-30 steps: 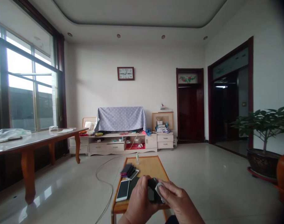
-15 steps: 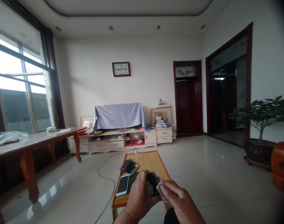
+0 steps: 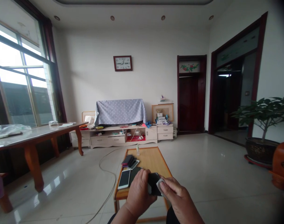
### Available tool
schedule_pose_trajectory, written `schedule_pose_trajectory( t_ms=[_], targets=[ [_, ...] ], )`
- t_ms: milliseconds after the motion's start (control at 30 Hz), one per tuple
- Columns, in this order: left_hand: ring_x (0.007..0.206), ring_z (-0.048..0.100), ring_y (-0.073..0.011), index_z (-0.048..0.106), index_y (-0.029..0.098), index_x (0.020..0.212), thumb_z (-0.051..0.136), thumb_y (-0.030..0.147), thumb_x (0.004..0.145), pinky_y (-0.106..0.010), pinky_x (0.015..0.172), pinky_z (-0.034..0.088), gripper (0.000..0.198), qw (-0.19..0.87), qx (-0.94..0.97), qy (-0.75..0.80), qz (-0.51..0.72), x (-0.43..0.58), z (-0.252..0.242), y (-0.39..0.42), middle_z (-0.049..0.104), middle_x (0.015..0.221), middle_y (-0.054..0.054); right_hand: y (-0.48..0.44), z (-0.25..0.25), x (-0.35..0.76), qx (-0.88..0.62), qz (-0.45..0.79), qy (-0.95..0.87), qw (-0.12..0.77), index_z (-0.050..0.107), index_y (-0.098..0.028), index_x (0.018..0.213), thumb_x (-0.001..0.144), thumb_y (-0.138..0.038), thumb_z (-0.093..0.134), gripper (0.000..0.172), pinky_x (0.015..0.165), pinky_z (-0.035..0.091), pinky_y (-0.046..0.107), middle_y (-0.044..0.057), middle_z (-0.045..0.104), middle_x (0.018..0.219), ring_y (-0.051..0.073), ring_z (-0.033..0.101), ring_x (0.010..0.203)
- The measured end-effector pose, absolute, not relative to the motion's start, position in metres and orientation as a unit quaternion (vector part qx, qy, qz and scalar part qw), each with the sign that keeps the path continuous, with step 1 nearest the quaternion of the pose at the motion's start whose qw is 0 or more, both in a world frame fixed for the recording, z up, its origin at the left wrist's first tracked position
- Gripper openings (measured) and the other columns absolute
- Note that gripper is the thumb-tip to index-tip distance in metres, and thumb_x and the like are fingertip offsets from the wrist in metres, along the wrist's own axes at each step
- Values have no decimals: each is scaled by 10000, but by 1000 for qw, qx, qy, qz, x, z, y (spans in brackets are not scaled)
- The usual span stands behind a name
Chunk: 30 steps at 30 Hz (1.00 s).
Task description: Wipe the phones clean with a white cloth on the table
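Holding: left hand (image 3: 139,195) wraps round a black flat phone-like device (image 3: 153,184), fingers curled over its left edge, low in the near centre.
Wiping: right hand (image 3: 176,199) pinches a small pale grey cloth (image 3: 160,185) and presses it on the device's right side.
Device place: lifted above the near end of the low bamboo-topped table (image 3: 153,160), not resting on it.
Table, near left: white slim phone (image 3: 124,179) lies flat, with a dark flat slab (image 3: 133,175) just beside it on the right.
Table, middle left: blurred dark stack (image 3: 129,161), details unreadable.
Table, far end: small clear bottle (image 3: 137,150) stands upright.
Floor: pale cable (image 3: 108,174) curves left of the table.
Left: long wooden table (image 3: 36,137) by the window.
Far wall: cream TV cabinet (image 3: 123,138) under a grey dotted cover (image 3: 120,111); square red-framed clock (image 3: 122,63) above.
Right: potted green plant (image 3: 264,124).
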<state>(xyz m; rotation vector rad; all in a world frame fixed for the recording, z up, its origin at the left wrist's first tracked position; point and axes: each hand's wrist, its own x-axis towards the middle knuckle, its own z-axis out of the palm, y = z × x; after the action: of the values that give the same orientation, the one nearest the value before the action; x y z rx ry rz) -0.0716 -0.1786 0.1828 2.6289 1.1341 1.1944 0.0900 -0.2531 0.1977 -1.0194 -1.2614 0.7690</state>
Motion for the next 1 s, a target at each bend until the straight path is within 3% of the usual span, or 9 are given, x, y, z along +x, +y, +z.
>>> schedule_pose_trajectory(
  t_ms=[100, 200, 333, 433, 500, 667, 800, 900, 1000],
  targets=[
    [1044, 551, -262, 460, 243, 1141, 606, 116, 536, -486, 1058, 407, 635, -6, 863, 349, 366, -73, 183, -178, 570, 1071, -53, -249, 201, 93, -472, 280, -566, 616, 738, -223, 1110, 844, -627, 605, 502, 848, 498, 322, 73, 680, 952, 243, 634, 937],
    [1092, 554, -253, 474, 242, 1163, 603, 108, 537, -522, 1187, 232, 654, -36, 876, 336, 345, -75, 191, -180, 592, 1101, -42, -245, 209, 100, -502, 226, -613, 567, 746, -221, 922, 878, -588, 570, 410, 766, 483, 284, 48, 674, 850, 212, 623, 833],
    [1256, 491, -256, 503, 266, 1201, 632, 165, 643, -522, 1221, 116, 581, -67, 890, 321, 316, -81, 202, -179, 598, 1247, -42, -245, 209, 104, -546, 219, -643, 490, 622, -212, 703, 908, -539, 523, 398, 551, 384, 242, -18, 561, 638, 143, 512, 620],
    [1375, 386, -261, 507, 286, 1258, 628, 229, 728, -523, 1225, 73, 547, -87, 896, 315, 300, -83, 203, -176, 550, 1380, -31, -245, 202, 102, -553, 199, -640, 495, 592, -207, 689, 902, -504, 529, 370, 556, 366, 239, -29, 545, 621, 131, 493, 608],
    [1424, 317, -280, 463, 302, 1349, 633, 253, 742, -544, 1220, 57, 632, -98, 894, 324, 293, -81, 202, -172, 479, 1469, -24, -242, 195, 100, -553, 199, -619, 521, 593, -206, 690, 892, -509, 537, 369, 564, 373, 241, -26, 553, 617, 131, 498, 605],
    [1482, 184, -308, 249, 287, 1521, 585, 145, 694, -559, 1212, 91, 904, -106, 845, 411, 324, -75, 193, -160, 280, 1593, -31, -231, 175, 101, -545, 326, -476, 608, 641, -196, 768, 827, -620, 582, 432, 488, 364, 237, -29, 517, 596, 125, 457, 543],
    [1484, 188, -286, 328, 282, 1493, 514, 36, 607, -521, 1212, 145, 938, -40, 805, 456, 376, -78, 183, -145, 267, 1598, -32, -229, 167, 103, -524, 376, -396, 654, 632, -190, 761, 783, -649, 640, 459, 455, 336, 222, -43, 458, 595, 104, 399, 526],
    [1422, 337, -274, 472, 233, 1394, 512, 70, 649, -472, 1173, 263, 764, 94, 747, 467, 464, -81, 177, -132, 431, 1508, -81, -230, 167, 102, -513, 367, -380, 676, 644, -192, 785, 774, -661, 648, 469, 464, 351, 223, -35, 480, 605, 109, 422, 538],
    [1244, 535, -256, 570, 202, 1259, 489, 223, 822, -424, 1062, 394, 445, 210, 659, 481, 538, -77, 180, -121, 619, 1290, -99, -233, 169, 96, -520, 334, -396, 679, 650, -198, 805, 788, -683, 615, 486, 489, 392, 239, -19, 525, 603, 124, 464, 538]
  ],
)
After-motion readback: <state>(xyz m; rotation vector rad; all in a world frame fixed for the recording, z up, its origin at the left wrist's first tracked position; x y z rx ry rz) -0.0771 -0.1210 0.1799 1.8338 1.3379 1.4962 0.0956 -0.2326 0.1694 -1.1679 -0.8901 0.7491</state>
